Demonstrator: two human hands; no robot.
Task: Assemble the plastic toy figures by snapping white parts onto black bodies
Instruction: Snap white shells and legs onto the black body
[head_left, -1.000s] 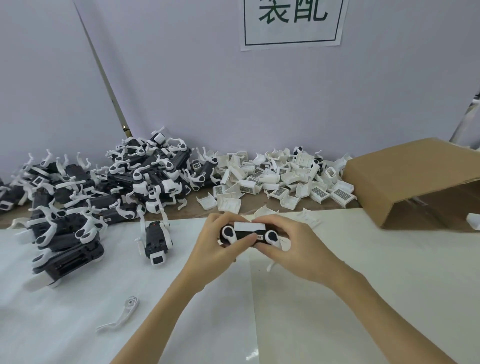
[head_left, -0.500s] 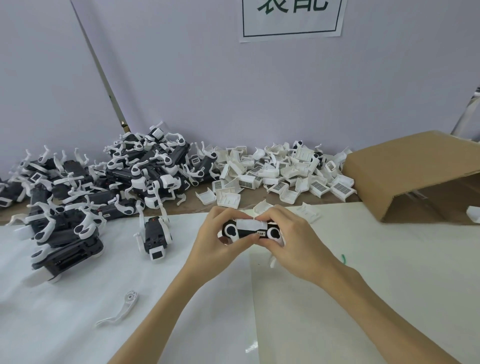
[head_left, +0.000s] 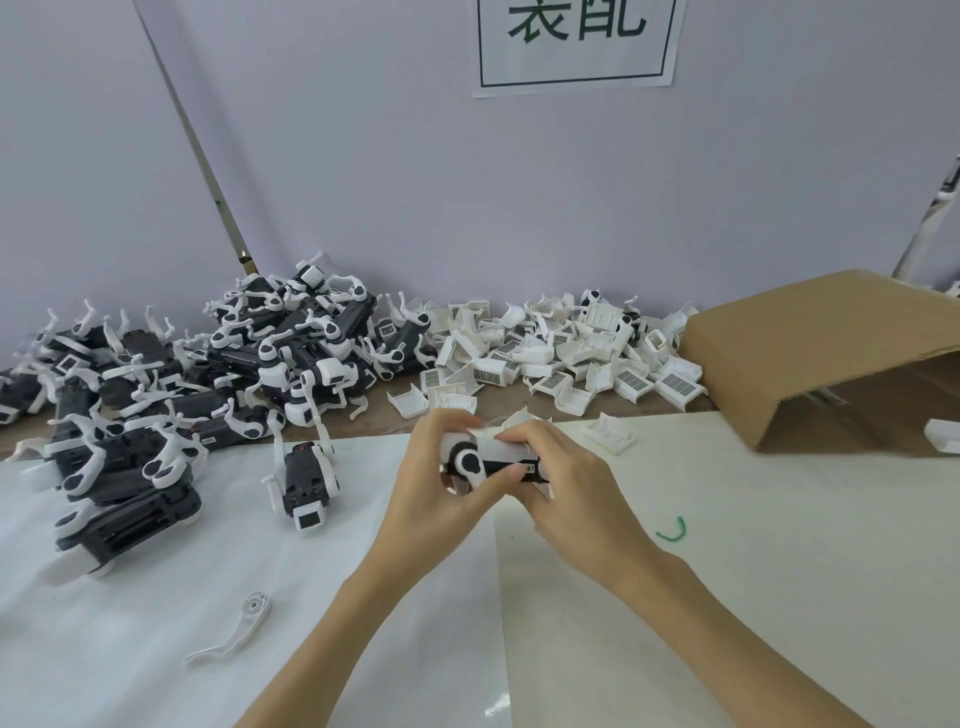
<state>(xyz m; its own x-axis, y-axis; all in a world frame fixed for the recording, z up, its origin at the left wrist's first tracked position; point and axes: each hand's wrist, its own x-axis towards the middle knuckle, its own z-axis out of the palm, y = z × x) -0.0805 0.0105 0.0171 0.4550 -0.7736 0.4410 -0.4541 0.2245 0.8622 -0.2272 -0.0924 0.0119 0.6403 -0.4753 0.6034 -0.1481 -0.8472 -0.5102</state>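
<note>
At frame centre we see the left hand (head_left: 436, 488) and right hand (head_left: 566, 488) both gripping one black body (head_left: 470, 464). A white part (head_left: 506, 446) sits pinched on top of it.

Colours and patterns. The toy figure (head_left: 485, 462) held between the left hand (head_left: 436, 493) and right hand (head_left: 566, 493) is shown as a black body capped by a white part, with a black oval set in a white round joint. The heap of assembled figures (head_left: 218, 374) is coloured black with white limbs. The pile of loose parts (head_left: 561, 358) is white, several pieces being marked with a dark grid pattern. The loose leg piece (head_left: 234, 631) is white. The work surface (head_left: 727, 571) is white, with a brown strip along its rear. The cardboard box (head_left: 831, 358) is brown. A small green curl (head_left: 672, 531) is seen. The wall (head_left: 467, 208) is pale lavender-grey; its sign (head_left: 574, 44) is white with dark green characters and border.
</note>
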